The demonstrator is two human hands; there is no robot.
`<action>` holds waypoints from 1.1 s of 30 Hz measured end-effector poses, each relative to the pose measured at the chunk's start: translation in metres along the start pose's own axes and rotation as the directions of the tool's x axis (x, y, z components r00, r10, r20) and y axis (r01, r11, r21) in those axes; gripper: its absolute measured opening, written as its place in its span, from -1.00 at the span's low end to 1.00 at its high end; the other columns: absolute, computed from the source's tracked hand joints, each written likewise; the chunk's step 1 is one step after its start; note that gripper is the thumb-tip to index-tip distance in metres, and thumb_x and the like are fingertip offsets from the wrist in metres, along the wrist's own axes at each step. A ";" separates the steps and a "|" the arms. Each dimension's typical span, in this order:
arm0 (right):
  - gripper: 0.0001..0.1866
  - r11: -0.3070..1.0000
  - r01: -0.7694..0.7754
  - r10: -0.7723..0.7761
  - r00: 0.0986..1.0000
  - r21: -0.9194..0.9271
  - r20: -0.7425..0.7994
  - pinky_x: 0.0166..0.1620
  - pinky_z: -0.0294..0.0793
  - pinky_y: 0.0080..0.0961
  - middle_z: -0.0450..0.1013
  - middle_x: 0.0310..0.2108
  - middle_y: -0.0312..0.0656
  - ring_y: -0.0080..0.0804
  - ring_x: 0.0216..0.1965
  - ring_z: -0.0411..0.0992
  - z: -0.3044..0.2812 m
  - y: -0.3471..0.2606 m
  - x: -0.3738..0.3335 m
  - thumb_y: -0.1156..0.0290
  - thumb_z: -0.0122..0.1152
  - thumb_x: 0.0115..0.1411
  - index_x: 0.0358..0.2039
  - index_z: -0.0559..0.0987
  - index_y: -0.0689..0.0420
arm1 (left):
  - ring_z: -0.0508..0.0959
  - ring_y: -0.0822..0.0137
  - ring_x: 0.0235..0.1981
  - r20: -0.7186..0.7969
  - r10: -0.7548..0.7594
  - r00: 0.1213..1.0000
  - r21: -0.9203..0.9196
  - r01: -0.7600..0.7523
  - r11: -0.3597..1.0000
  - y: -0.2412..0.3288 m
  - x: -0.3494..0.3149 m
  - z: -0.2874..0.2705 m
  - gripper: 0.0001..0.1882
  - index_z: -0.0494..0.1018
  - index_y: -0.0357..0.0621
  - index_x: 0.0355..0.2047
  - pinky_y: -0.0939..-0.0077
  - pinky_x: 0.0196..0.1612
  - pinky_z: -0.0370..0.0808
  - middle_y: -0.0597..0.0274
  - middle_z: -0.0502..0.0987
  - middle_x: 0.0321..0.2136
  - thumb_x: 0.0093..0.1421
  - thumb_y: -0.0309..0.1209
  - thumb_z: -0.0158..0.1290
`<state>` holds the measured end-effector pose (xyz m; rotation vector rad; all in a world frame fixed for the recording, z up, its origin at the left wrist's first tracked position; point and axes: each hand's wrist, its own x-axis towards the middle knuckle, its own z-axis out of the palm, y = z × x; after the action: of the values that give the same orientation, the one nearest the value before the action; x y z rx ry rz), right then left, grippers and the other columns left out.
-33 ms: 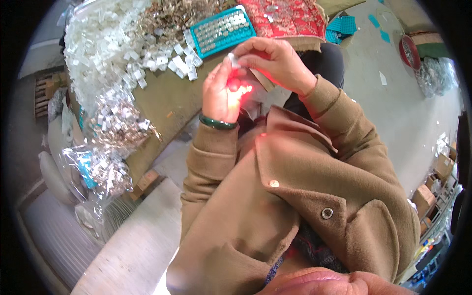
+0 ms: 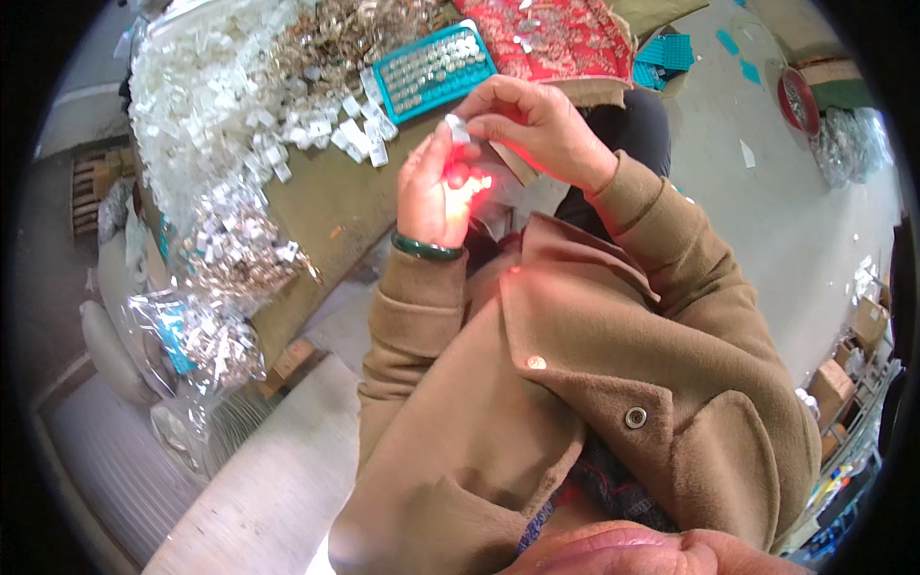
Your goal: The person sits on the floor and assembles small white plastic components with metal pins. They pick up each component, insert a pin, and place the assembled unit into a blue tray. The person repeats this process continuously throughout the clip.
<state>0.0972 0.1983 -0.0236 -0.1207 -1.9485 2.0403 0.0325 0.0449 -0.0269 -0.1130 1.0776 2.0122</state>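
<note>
A small white plastic piece [image 2: 458,128] is held at the fingertips of both hands, above the table's near edge. My left hand [image 2: 433,192], with a dark green bangle [image 2: 426,247] at its wrist, is closed on it from below. My right hand [image 2: 533,126] pinches its upper end between thumb and fingers. Bright red light falls on my left palm. Just beyond the hands lies a teal tray [image 2: 448,94] with rows of small shiny round pieces. Loose white tags [image 2: 354,139] are scattered left of the tray.
A heap of clear-white pieces [image 2: 196,91] and a brownish metallic pile [image 2: 335,43] cover the table's [image 2: 316,206] far left. Filled plastic bags [image 2: 240,249] sit along its left side. Red patterned cloth [image 2: 546,38] lies behind the tray. A red bowl [image 2: 797,101] stands on the right.
The view has shifted very slightly. The white piece shows a little more between my fingertips; both hands keep their hold.
</note>
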 end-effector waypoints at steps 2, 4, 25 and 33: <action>-0.95 0.970 0.015 -0.010 1.000 -0.242 0.024 -0.16 0.48 -0.62 0.52 -0.32 -0.27 -0.61 -0.29 0.45 -0.003 0.000 0.002 0.61 0.17 0.20 -0.30 0.53 0.26 | 0.30 0.61 -0.66 0.002 -0.034 0.999 0.041 0.034 0.999 0.002 0.000 -0.002 -0.76 0.47 -0.15 -0.24 0.61 -0.53 0.42 0.32 0.51 -0.51 0.34 -0.23 0.01; -0.93 0.983 0.098 -0.092 0.995 -0.153 0.045 -0.31 0.48 -0.49 0.52 -0.48 -0.17 -0.45 -0.40 0.52 -0.005 -0.001 0.002 0.53 0.18 0.16 -0.37 0.50 0.24 | 0.28 0.68 -0.67 0.078 -0.054 0.995 -0.001 0.055 0.999 0.000 0.002 -0.004 -0.76 0.46 -0.12 -0.18 0.64 -0.44 0.46 0.32 0.52 -0.46 0.36 -0.22 -0.03; -0.85 0.696 0.379 -0.189 0.916 -0.610 0.354 -0.39 0.44 -0.42 0.45 -0.55 -0.06 -0.24 -0.52 0.43 -0.034 -0.025 0.100 0.41 0.19 0.17 -0.39 0.57 0.25 | 0.16 0.61 -0.72 -0.041 0.174 0.984 0.218 -0.161 0.963 0.020 0.005 -0.005 -0.71 0.35 -0.18 -0.04 0.63 -0.51 0.41 0.24 0.49 -0.42 0.37 -0.25 -0.10; -0.81 0.377 0.235 -0.143 0.970 -0.896 0.194 -0.30 0.45 -0.08 0.51 -0.49 0.03 0.03 -0.37 0.51 -0.028 -0.005 0.162 0.32 0.11 0.04 -0.47 0.59 0.16 | 0.28 0.58 -0.61 -0.066 0.149 0.987 0.081 -0.144 0.986 0.030 0.001 -0.017 -0.81 0.36 -0.11 -0.17 0.57 -0.40 0.45 0.34 0.40 -0.44 0.37 -0.27 -0.09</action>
<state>-0.0477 0.2713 0.0043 -0.0390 -2.7579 0.5796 0.0061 0.0247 -0.0185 -0.0681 1.2378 2.1085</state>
